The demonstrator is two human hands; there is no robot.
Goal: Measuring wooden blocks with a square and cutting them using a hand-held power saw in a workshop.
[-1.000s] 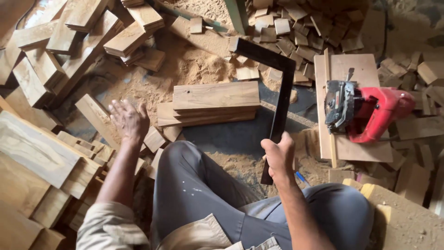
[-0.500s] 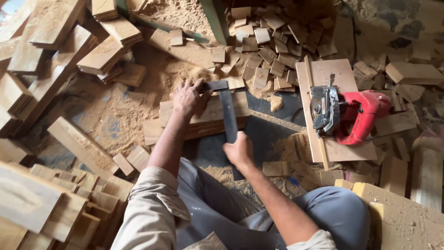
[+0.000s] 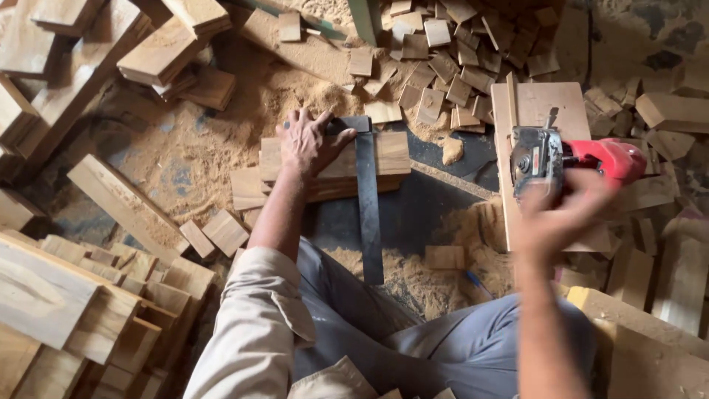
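Observation:
A black steel square (image 3: 367,199) lies across a small stack of wooden planks (image 3: 385,157) on the sawdust-covered floor. My left hand (image 3: 308,141) presses flat on the short arm of the square and on the planks, fingers spread. My right hand (image 3: 561,214) is blurred in the air just in front of a red circular saw (image 3: 569,159), fingers apart and holding nothing. The saw rests on a wooden board (image 3: 539,103) to the right of the planks.
Several small offcut blocks (image 3: 443,59) lie scattered at the top. Long planks (image 3: 118,199) and stacked boards (image 3: 66,303) fill the left side. A blue pencil (image 3: 476,281) lies in the sawdust by my knee. More boards (image 3: 650,325) sit at the right.
My right hand has let go of the long arm of the square and swung right to the saw. My left hand stays pressed on the square atop the planks.

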